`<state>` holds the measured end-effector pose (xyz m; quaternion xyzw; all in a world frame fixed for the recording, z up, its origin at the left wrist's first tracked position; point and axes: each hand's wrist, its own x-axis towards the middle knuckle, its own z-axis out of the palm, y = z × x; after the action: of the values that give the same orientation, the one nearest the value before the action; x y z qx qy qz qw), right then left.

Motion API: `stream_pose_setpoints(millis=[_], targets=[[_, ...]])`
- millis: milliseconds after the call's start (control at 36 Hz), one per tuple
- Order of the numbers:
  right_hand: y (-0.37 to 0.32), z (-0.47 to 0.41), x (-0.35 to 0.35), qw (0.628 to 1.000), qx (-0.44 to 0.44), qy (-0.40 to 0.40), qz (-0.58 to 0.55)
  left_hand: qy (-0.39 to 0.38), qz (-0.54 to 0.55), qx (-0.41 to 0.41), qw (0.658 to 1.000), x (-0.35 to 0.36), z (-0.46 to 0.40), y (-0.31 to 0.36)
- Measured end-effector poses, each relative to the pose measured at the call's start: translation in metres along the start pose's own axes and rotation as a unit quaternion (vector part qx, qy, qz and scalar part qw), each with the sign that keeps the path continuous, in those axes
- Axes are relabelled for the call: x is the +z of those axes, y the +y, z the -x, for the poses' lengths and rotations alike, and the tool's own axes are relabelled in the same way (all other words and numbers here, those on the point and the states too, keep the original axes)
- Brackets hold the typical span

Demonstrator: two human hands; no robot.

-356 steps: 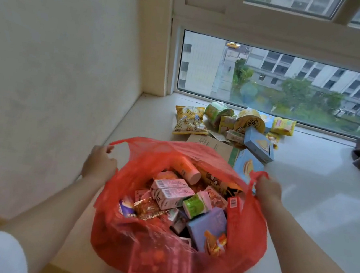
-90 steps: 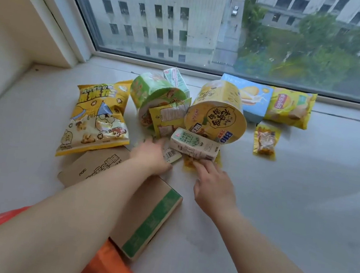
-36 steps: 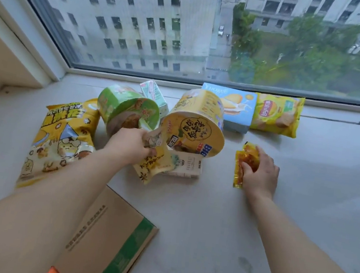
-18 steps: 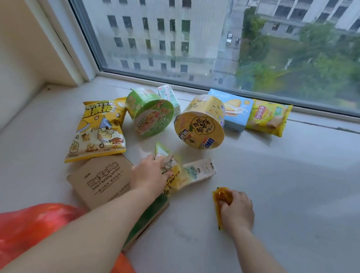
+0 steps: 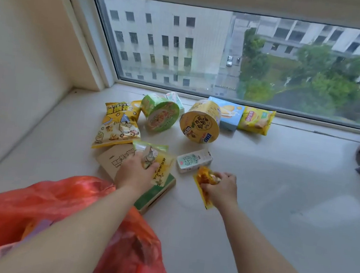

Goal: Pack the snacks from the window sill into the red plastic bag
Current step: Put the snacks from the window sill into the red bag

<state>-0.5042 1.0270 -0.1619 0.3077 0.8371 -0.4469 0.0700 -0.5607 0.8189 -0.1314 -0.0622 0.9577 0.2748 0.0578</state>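
Both hands have drawn back toward the red plastic bag (image 5: 57, 219) (loaded): left hand (image 5: 132, 171) fingers pinch a yellow sachet (image 5: 158, 163), right hand (image 5: 221, 190) grips an orange packet (image 5: 203, 180).

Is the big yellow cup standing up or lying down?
Lying down. The yellow cup rests on its side on the sill, its round lid facing the camera.

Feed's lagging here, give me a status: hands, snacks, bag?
Left hand grips yellow packet; right hand grips orange packet. Red bag near left, milk carton plus others on sill. Nothing blocking.
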Motion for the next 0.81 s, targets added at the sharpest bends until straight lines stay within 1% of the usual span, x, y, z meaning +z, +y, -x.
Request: stream_pose_setpoints(millis=[83, 139, 194, 250, 333, 417, 500, 556, 611, 667, 806], targets=[[-0.012, -0.017, 0.015, 0.997, -0.05, -0.03, 0.053, -0.008, -0.009, -0.01, 1.0, 0.003, -0.002, -0.006], [-0.017, -0.031, 0.025, 0.988, -0.094, -0.028, 0.122, -0.026, -0.026, -0.014, 0.999, 0.011, -0.005, -0.013], [-0.021, -0.045, 0.033, 0.965, -0.145, -0.018, 0.216, -0.034, -0.051, -0.013, 0.998, 0.02, -0.009, -0.022], [-0.026, -0.062, 0.039, 0.935, -0.192, -0.019, 0.296, -0.021, -0.065, -0.005, 0.998, 0.031, -0.017, -0.029], [-0.031, -0.079, 0.046, 0.907, -0.207, -0.044, 0.363, -0.017, -0.068, -0.021, 0.997, 0.039, -0.024, -0.036], [-0.025, -0.09, 0.057, 0.891, -0.211, -0.062, 0.397, -0.041, -0.064, -0.063, 0.995, 0.048, -0.035, -0.046], [-0.018, -0.102, 0.063, 0.885, -0.238, -0.064, 0.396, -0.05, -0.062, -0.075, 0.994, 0.056, -0.04, -0.054], [-0.016, -0.108, 0.066, 0.892, -0.255, -0.053, 0.37, -0.059, -0.032, -0.082, 0.994, 0.06, -0.039, -0.059], [-0.012, -0.112, 0.068, 0.9, -0.252, -0.057, 0.35, -0.07, 0.017, -0.087, 0.994, 0.063, -0.036, -0.066], [-0.007, -0.114, 0.072, 0.89, -0.252, -0.064, 0.375, -0.073, 0.039, -0.086, 0.993, 0.064, -0.035, -0.069], [-0.008, -0.119, 0.077, 0.871, -0.253, -0.023, 0.42, -0.1, 0.038, -0.104, 0.989, 0.065, -0.042, -0.07]])
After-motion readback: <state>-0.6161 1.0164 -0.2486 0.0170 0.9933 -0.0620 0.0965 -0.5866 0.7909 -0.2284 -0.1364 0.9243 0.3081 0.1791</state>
